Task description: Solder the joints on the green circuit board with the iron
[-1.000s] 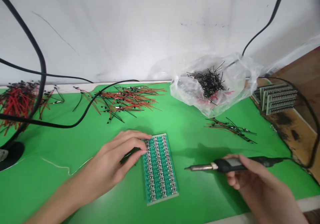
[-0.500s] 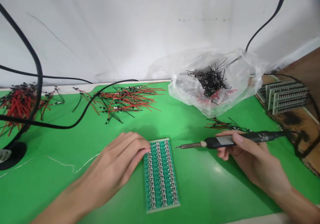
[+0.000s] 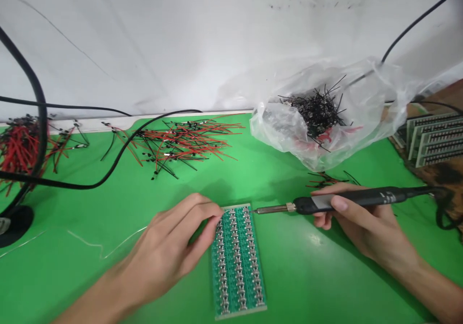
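Observation:
A green circuit board (image 3: 238, 261) with three columns of metal contacts lies flat on the green mat (image 3: 296, 285). My left hand (image 3: 184, 235) pinches thin solder wire (image 3: 125, 239) at the board's upper left corner; the wire trails back across the mat to the left. In my right hand (image 3: 356, 222) is a black soldering iron (image 3: 325, 202), gripped like a pen and pointing left. Its tip is at the board's upper right edge, by the top of the right column; whether it touches a contact I cannot tell.
Red and black wire leads (image 3: 188, 141) lie behind the board, with another heap (image 3: 20, 145) at far left. A clear plastic bag (image 3: 282, 126) holds black leads. Several boards (image 3: 439, 138) stand at right. A black cable (image 3: 72, 185) crosses the left side.
The iron's tip has come closer to the board and now reaches its upper right edge. My left hand keeps its pinch at the upper left corner. The camera view has shifted slightly.

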Demonstrator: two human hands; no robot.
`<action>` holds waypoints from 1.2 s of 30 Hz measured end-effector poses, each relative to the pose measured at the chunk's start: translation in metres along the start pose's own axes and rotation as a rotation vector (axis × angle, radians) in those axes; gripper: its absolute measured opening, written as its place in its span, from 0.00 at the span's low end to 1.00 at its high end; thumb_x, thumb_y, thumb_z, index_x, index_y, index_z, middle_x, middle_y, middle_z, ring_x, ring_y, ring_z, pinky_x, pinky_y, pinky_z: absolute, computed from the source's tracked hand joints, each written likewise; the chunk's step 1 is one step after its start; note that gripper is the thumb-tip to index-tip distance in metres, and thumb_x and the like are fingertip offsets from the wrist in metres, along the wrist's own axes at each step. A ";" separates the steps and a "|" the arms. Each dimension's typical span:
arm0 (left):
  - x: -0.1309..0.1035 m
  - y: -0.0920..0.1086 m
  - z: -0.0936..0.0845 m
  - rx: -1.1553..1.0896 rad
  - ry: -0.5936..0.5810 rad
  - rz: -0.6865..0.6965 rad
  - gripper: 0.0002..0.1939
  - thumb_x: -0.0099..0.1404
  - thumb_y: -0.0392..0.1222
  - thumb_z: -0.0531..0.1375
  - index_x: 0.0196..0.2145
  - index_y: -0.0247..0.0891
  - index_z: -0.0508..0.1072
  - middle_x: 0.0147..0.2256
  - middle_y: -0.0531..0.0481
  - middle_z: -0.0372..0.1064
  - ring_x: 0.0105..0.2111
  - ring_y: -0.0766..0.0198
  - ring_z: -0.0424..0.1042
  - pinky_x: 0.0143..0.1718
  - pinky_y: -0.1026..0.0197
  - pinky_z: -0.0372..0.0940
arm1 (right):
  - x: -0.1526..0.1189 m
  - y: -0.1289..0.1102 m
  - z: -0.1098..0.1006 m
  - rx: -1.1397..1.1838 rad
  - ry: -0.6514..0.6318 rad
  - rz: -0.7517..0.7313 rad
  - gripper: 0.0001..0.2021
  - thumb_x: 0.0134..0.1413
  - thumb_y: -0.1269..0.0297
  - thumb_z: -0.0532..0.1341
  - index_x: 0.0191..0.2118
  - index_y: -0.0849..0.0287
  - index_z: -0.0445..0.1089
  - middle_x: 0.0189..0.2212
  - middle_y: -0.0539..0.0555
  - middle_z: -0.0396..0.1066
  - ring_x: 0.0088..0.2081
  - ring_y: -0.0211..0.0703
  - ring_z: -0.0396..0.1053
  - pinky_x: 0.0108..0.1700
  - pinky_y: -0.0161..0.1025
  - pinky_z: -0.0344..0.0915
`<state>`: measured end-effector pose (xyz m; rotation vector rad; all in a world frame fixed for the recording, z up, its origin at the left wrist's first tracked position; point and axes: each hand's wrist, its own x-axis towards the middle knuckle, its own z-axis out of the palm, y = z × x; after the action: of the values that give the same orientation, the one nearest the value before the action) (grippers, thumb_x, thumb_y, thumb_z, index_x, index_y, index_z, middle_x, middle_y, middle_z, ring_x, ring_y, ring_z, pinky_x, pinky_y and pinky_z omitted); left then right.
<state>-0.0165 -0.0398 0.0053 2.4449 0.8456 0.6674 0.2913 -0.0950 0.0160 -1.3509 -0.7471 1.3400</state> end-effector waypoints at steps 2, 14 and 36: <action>-0.001 0.002 0.000 -0.009 0.009 0.004 0.10 0.70 0.30 0.57 0.48 0.34 0.69 0.40 0.46 0.69 0.38 0.68 0.70 0.39 0.65 0.67 | 0.000 0.000 0.000 -0.013 -0.001 0.008 0.08 0.48 0.59 0.73 0.34 0.56 0.84 0.22 0.55 0.80 0.23 0.43 0.76 0.24 0.36 0.72; -0.005 -0.001 0.004 0.113 0.005 0.114 0.13 0.68 0.29 0.60 0.50 0.31 0.70 0.46 0.44 0.72 0.45 0.64 0.71 0.53 0.58 0.64 | -0.001 0.009 -0.007 -0.137 -0.048 -0.032 0.10 0.51 0.56 0.71 0.37 0.54 0.83 0.24 0.55 0.81 0.25 0.45 0.76 0.27 0.37 0.75; 0.000 -0.002 0.000 0.057 -0.001 0.148 0.12 0.67 0.27 0.62 0.48 0.28 0.71 0.43 0.43 0.71 0.44 0.62 0.69 0.45 0.58 0.66 | 0.007 0.016 -0.021 -0.243 -0.198 -0.157 0.09 0.60 0.61 0.65 0.44 0.49 0.82 0.27 0.52 0.82 0.26 0.43 0.79 0.28 0.35 0.78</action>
<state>-0.0170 -0.0386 0.0043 2.5782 0.6968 0.7036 0.3092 -0.0980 -0.0049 -1.3268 -1.1576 1.3003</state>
